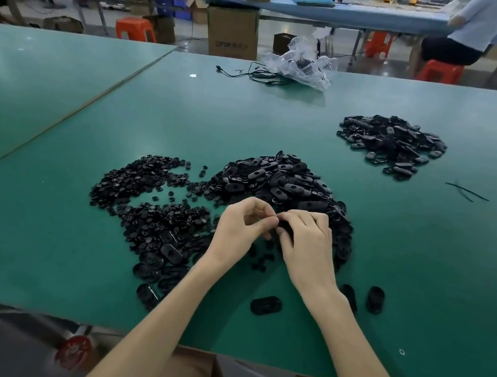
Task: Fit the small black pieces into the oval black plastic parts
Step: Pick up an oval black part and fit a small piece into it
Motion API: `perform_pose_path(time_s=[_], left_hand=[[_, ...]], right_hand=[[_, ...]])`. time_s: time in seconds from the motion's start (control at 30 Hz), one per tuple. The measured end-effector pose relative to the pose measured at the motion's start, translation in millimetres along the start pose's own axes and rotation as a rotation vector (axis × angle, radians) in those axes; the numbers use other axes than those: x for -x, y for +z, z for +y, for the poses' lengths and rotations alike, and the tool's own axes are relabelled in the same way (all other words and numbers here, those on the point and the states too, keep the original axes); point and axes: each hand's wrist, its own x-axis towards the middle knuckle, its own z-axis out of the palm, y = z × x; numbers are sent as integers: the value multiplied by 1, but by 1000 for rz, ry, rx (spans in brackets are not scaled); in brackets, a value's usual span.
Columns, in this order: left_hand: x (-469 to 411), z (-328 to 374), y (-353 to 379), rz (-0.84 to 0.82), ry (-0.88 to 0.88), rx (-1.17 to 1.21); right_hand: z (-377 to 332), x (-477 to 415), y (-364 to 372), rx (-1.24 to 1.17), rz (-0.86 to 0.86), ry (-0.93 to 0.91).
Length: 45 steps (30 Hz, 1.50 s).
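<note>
Both hands meet just above the green table (42, 222) at the near edge of the heap of oval parts (277, 179). The right hand (306, 245) is curled around something dark, probably one oval part, pinched between thumb and fingers, while the left hand (241, 226) has its fingertips drawn narrow together against it, as if pressing in a small piece; whether it really holds one I cannot tell, since the fingers cover the spot. The supply of small pieces (143, 192) lies spread to the left, just beside the oval heap and running into it, and a separate pile (391, 143) sits well apart at the far right, perhaps finished ones. A few loose ovals (266, 305) lie near the wrists. The main risk from here is a piece going in crooked or the wrong way round, because black on black gives little to judge by and the fingers hide the opening. A slip could also flick the piece into the heaps, where it would be lost among the rest. The forearms could sweep the loose ovals off the near edge. The joint itself is hidden.
</note>
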Motion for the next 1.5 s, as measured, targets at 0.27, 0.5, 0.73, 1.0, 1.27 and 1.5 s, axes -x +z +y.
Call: perform_pose_path(time_s=[0.27, 0.5, 0.73, 1.0, 1.27, 1.5], left_hand=[[-8, -8, -16, 84, -53, 90], [-8, -6, -17, 75, 47, -47], [-7, 2, -1, 53, 212, -266], [-2, 1, -5, 64, 59, -27], [4, 9, -4, 116, 112, -116], [12, 7, 3, 235, 85, 16]], right_hand=[[2, -1, 0, -40, 22, -31], [8, -1, -10, 64, 153, -184], [14, 6, -11, 198, 4, -273], [-11, -9, -8, 316, -48, 5], [-10, -19, -24, 375, -46, -33], [-30, 22, -28, -830, 130, 344]])
